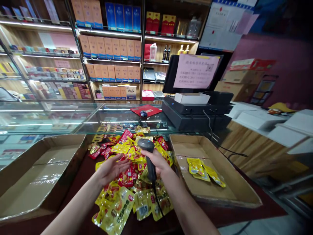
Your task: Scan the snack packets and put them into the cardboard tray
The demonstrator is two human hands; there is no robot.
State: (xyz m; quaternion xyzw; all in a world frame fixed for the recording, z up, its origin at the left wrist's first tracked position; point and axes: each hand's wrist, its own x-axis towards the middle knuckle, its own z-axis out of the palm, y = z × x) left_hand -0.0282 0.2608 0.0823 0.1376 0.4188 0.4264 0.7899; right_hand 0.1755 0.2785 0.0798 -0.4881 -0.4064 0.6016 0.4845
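A heap of yellow and red snack packets [114, 209] lies in the middle of the counter. My right hand [157, 161] is wrapped round the handle of a dark grey barcode scanner [150, 166], which is held above the heap with its head towards the far side and its cable trailing down over the packets. To its left, my left hand [113, 169] is open, palm up, fingers stretched over the packets and holding nothing. Whether its fingers touch the packets, I cannot tell. Several yellow packets [195, 167] lie inside the right cardboard tray [234, 197].
Another cardboard tray [31, 209] stands at the left. Behind the heap are a glass display counter [117, 114], a red sheet [154, 110] with a computer mouse [143, 114], and a black cash register [188, 112]. Shelves of boxed goods line the back wall.
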